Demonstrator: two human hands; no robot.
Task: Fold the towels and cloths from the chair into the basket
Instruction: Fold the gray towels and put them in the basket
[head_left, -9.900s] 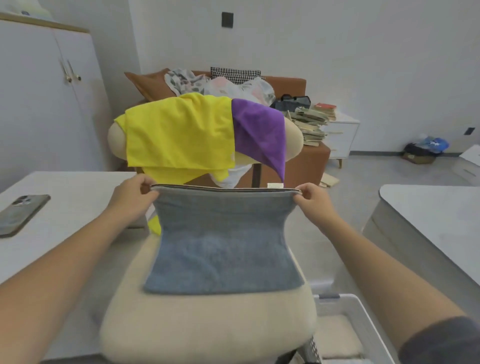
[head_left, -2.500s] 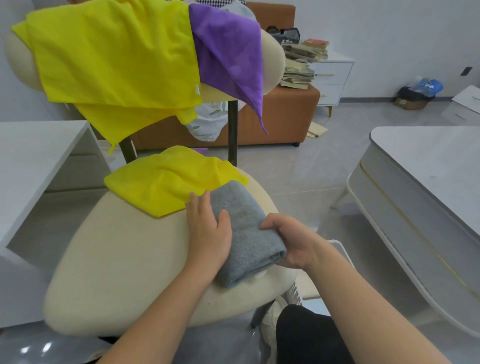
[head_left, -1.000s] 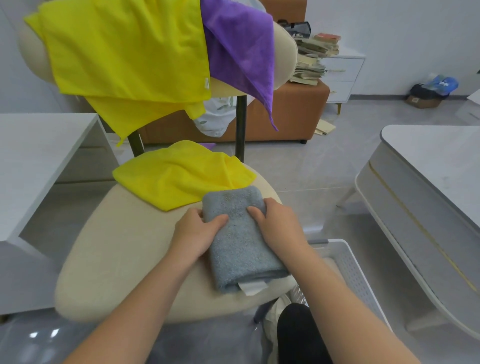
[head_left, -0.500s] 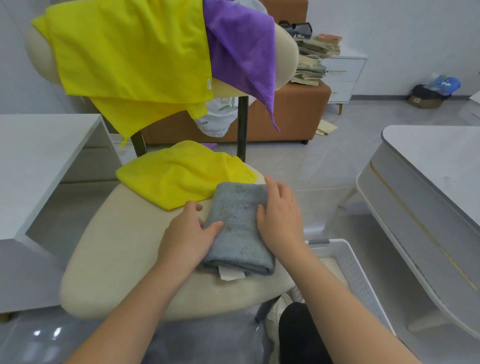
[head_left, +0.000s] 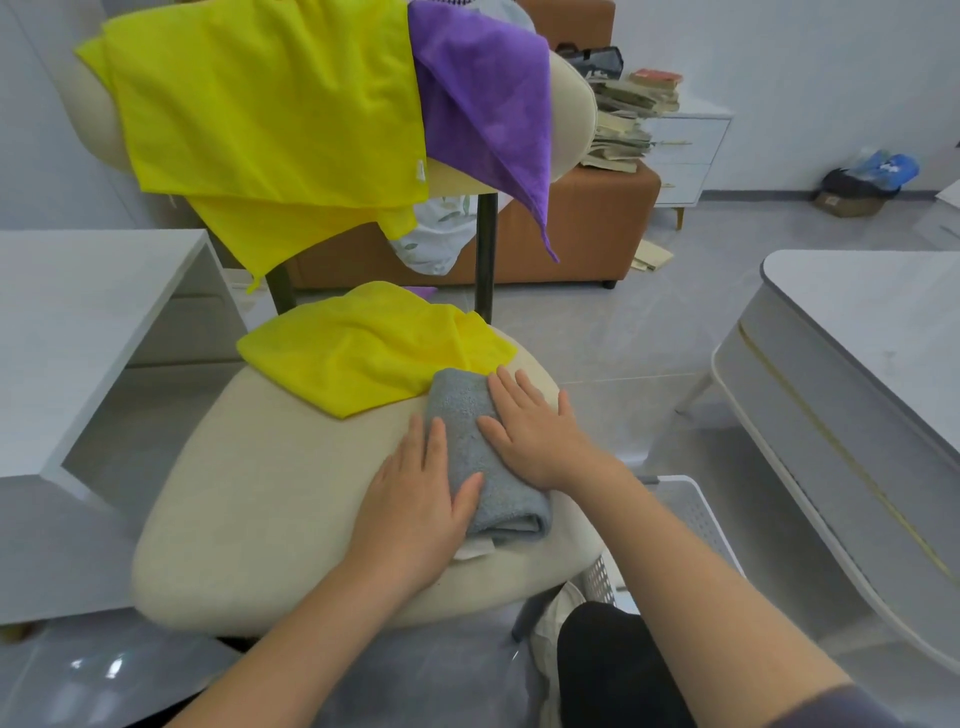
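Far off to the left of the left hand (head_left: 415, 499): a white counter (head_left: 78, 301). Up above both hands, over the chair back (head_left: 571, 104): a big yellow cloth (head_left: 270, 114), then a purple cloth (head_left: 483, 104) on its right, both not folded yet. Just past both hands, on the chair seat (head_left: 270, 493): one more yellow cloth (head_left: 363, 358), loose and rumpled, touching the far end of the grey towel (head_left: 506, 506).

Pressing down with the left hand, flat, fingers (head_left: 435, 441) straight and close together, on the left side of the towel. Lying between and under both hands: the towel, folded into a small thick bundle, a white tag (head_left: 475, 550) poking out at the near end. Pressing down with the right hand (head_left: 530, 436) too, flat, fingers (head_left: 511, 387) spread a bit, on the right side of the towel.

Changed from a moment ago: no more curling round the towel's edges to tuck them, just flat palms patting it smooth. Looks like the folding of this one is done. Probably next: picking it up and moving it right and down into the white basket (head_left: 696, 514), low by the right wrist, beside the seat. Further right of the right hand: another pale counter (head_left: 857, 322). Three cloths left to fold after this one.
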